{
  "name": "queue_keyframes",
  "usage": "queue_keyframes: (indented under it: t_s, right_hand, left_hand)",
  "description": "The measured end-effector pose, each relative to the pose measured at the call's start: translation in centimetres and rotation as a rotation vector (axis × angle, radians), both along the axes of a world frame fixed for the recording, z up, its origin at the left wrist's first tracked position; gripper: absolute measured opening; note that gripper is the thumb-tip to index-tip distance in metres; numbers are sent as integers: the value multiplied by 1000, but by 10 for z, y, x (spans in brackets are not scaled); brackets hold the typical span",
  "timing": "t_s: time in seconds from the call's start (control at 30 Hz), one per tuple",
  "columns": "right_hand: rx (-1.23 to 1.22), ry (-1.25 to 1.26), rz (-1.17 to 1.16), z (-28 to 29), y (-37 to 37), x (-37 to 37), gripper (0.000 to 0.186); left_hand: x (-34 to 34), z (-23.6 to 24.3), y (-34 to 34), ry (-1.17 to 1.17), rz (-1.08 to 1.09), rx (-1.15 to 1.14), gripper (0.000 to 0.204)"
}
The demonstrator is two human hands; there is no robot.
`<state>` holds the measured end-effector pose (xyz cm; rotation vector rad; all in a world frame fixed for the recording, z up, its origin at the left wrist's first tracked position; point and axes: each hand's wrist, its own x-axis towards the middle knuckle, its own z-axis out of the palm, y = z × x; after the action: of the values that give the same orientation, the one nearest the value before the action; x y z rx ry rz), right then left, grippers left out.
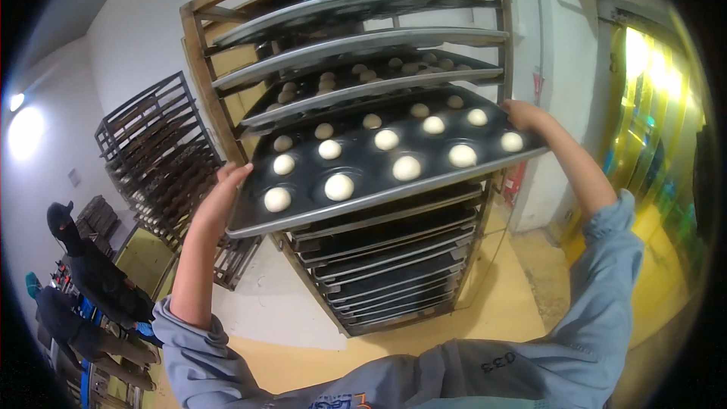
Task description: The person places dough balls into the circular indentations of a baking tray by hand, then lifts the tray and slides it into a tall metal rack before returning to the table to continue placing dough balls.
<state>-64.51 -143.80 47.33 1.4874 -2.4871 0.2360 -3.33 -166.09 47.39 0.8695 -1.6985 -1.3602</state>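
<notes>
A dark baking tray (pixel 307 188) with a grey metal rim is held in front of me, tilted slightly up toward the right. Rows of round pale dough balls (pixel 338 187) sit in its shallow round hollows. My left hand (pixel 235 174) is closed on the tray's left edge; my right hand (pixel 525 116) grips its right edge. The tray's far part lies within a tall metal rack (pixel 221 106), while its near edge sticks out toward me. Above it, the rack bears more trays, one with dough balls (pixel 367 74) showing. Several dark trays (pixel 394 276) are stacked on the levels below.
Another rack (pixel 155 159) full of trays stands at the left. Two people in dark clothes (pixel 102 276) are at the far left beside a work table. A yellow strip curtain (pixel 644 106) hangs at the right, and a red object (pixel 515 182) stands by the wall.
</notes>
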Motion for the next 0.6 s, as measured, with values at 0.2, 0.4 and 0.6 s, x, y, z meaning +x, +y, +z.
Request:
queue_keyframes:
  t_s: [0.2,0.4,0.6]
  right_hand:
    - [196,94,-79,-9,4,-33,22]
    - [203,105,-104,8,-12,-20,28]
    - [-242,-265,103,27,96,44,51]
  left_hand:
    - [-81,-7,129,-244,168,-1111,67]
    - [-180,-54,155,-484,264,-1773,72]
    - [-237,-61,125,-597,401,-1931,73]
